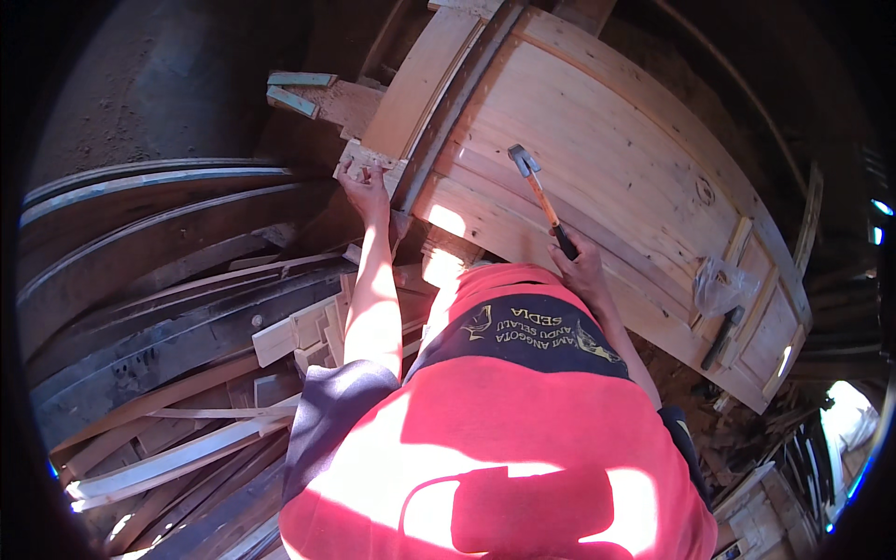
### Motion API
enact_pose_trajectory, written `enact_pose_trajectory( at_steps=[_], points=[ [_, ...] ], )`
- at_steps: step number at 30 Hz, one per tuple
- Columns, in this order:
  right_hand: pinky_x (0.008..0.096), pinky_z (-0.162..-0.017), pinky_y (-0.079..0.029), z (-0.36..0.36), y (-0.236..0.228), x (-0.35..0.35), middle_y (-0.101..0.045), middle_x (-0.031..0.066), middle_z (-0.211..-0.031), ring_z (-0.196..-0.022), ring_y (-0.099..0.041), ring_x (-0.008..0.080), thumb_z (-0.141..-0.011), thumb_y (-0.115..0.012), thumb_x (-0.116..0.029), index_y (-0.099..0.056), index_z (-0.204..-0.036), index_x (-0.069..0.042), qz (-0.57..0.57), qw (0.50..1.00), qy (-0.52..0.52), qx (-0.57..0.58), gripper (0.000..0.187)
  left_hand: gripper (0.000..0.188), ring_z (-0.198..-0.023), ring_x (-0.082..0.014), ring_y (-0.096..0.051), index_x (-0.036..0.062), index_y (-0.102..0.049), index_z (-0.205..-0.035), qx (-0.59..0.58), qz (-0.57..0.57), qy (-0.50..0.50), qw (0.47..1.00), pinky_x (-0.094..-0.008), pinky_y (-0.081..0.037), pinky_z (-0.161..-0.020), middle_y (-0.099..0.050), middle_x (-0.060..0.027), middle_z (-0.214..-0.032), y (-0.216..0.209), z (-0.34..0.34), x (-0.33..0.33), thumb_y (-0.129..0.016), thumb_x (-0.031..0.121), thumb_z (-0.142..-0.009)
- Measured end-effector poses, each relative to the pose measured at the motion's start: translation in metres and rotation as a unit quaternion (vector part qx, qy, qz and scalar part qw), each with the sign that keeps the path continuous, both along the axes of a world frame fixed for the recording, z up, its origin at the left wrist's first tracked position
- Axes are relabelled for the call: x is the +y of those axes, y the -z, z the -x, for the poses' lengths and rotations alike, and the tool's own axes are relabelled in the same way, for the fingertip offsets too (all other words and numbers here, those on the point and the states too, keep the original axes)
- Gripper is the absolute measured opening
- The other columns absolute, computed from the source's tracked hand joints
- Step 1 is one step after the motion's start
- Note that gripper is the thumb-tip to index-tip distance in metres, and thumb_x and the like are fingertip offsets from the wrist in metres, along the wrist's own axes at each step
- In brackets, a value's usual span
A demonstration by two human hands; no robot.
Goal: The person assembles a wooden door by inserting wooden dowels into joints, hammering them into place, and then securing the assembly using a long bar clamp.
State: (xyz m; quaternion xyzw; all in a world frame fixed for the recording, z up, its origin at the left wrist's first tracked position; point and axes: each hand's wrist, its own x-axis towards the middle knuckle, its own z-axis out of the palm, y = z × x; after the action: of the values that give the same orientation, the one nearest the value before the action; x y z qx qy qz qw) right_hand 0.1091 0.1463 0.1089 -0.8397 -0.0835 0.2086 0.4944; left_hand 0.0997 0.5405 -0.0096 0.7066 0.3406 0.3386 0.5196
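Your right hand (581, 264) has its grip closed around the black handle of a hammer (539, 189); the head is over the panelled wooden piece (607, 159), well apart from your other hand. Whether the head touches the wood, you cannot tell from this angle. Your left hand (367, 194) is at the far left end, fingers partly bent at a small pale wood piece (385, 171); its grip could be pinching that piece or only resting on it, and the view does not settle which.

The panelled piece lies broad face up in front of you, slanting from upper left to lower right. A dark straight bar (457, 107) crosses it near its left end, with a lighter board (425, 82) beyond.

As for progress, the main body looks largely put together: rails, broad panel and the smaller panel at the right end all seem in place. What is left appears to sit around the left end, where your hand is, though how tight those joints are is too small to judge. A clear plastic bag (721, 286) and a dark-handled tool (723, 338) lie on the right part. Loose wood strips (191, 465) lie to your left.
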Motion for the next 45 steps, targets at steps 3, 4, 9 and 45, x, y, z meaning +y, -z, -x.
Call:
enact_pose_trajectory(
  at_steps=[3,4,9,45],
  points=[
    [0.0339,-0.074,-0.05,-0.001,-0.005,0.001,-0.067,0.0201,-0.09,-0.078,-0.066,0.026,-0.086,-0.066,-0.016,-0.065,-0.109,0.004,0.032,0.999,0.0,0.007,0.031,0.02,-0.081,-0.0156,-0.067,-0.0017,-0.062,-0.107,0.019,0.023,0.046,0.998,-0.029,-0.051,-0.08,-0.072,-0.0099,-0.085,-0.007,0.0,0.008,-0.068,0.012,-0.093],
    [0.0339,-0.074,-0.05,-0.001,-0.006,0.001,-0.067,0.02,-0.089,-0.077,-0.066,0.0256,-0.086,-0.066,-0.016,-0.065,-0.11,0.004,0.028,1.0,0.001,0.006,0.031,0.022,-0.083,-0.015,-0.066,-0.0016,-0.062,-0.109,0.034,0.028,0.066,0.997,-0.0286,-0.051,-0.08,-0.072,-0.0095,-0.086,-0.005,0.001,0.012,-0.068,0.011,-0.092],
    [0.0345,-0.071,-0.05,0.001,0.0,-0.003,-0.067,0.0203,-0.087,-0.074,-0.064,0.0224,-0.086,-0.066,-0.018,-0.065,-0.111,0.003,0.007,1.0,0.019,-0.011,0.034,0.025,-0.092,-0.0107,-0.063,-0.0027,-0.064,-0.114,0.018,0.046,0.131,0.99,-0.0257,-0.049,-0.08,-0.067,-0.0051,-0.096,0.007,0.001,0.007,-0.069,0.008,-0.092],
    [0.0369,-0.073,-0.048,-0.017,-0.018,0.031,-0.062,0.0182,-0.084,-0.075,-0.06,0.0273,-0.088,-0.066,-0.022,-0.061,-0.117,0.001,0.05,0.992,-0.112,0.027,0.037,0.021,-0.092,-0.0362,-0.069,0.0049,-0.072,-0.106,0.202,-0.223,0.033,0.953,-0.0417,-0.054,-0.076,-0.071,-0.0184,-0.098,0.005,0.004,-0.004,-0.065,0.019,-0.092]
  ],
)
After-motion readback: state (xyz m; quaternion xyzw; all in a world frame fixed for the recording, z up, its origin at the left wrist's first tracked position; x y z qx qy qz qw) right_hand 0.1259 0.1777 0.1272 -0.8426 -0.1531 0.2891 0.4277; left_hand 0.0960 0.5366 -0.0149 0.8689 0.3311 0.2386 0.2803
